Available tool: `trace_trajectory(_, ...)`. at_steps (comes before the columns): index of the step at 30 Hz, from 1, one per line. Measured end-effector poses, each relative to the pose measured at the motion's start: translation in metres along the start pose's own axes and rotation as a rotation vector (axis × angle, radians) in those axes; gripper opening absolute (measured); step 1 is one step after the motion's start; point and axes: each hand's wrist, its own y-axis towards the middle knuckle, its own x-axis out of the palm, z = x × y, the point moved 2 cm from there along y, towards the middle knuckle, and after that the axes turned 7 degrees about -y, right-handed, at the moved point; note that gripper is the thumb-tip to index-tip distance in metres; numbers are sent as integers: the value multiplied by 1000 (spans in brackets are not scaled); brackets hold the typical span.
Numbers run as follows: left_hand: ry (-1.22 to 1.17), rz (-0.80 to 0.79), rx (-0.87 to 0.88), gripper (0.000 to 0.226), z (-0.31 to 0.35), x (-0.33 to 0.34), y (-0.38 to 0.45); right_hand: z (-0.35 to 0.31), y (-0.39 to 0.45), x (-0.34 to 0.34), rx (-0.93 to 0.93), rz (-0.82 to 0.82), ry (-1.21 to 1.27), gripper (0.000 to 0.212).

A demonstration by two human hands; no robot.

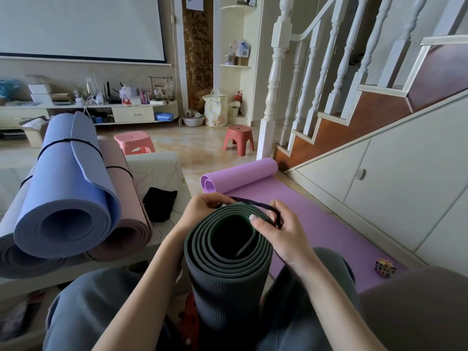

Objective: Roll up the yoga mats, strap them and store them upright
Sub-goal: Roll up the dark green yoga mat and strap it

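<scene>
Both hands, left (202,207) and right (276,229), pinch a dark woven strap (253,204) over a ribbed grey foam mat roll (228,262).

Dark grey wave-ribbed mat (228,282); blue mat (68,188); purple mat (316,219).

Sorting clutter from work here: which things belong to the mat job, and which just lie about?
Job: dark rolled mat, strap, both hands, purple mat, blue mat, pink mat.
Lying about: puzzle cube, stools, black cloth.

We find open floor (202,148) ahead; the strapped blue mat (68,188) crowds our left, the cabinet wall (395,178) our right.
</scene>
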Motion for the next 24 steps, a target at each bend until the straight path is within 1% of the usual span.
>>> trace_trajectory(3,-182,-13,-92,21,2,3,-12,1,-2,7,-2,40,57,47)
trace_trajectory(5,-344,-66,-134,10,2,0,-19,3,-5,12,3,57,101,47)
trace_trajectory(6,-415,-89,-134,12,3,-3,-24,3,-4,15,6,62,111,47)
trace_trajectory(8,-535,-89,-180,49,1,-8,-40,3,-1,17,7,75,108,48)
trace_trajectory(9,-576,-69,-188,59,0,-10,-48,2,1,17,2,72,102,49)
trace_trajectory(11,-570,-105,-122,66,3,-11,-61,-1,3,19,-18,64,60,50)
trace_trajectory(14,-397,-103,-4,76,7,-8,-68,0,5,20,-19,114,-2,52)
trace_trajectory(16,-370,-55,14,70,7,-4,-63,3,8,20,10,184,13,51)
trace_trajectory(18,-428,-11,21,63,6,6,-55,8,11,22,41,269,55,48)
trace_trajectory(21,-495,76,14,52,3,15,-37,14,18,25,14,401,102,46)
trace_trajectory(23,-484,156,-29,41,0,14,-23,20,27,26,-10,436,86,49)
trace_trajectory(24,-463,192,-52,41,-2,13,-16,23,32,25,-32,448,58,51)
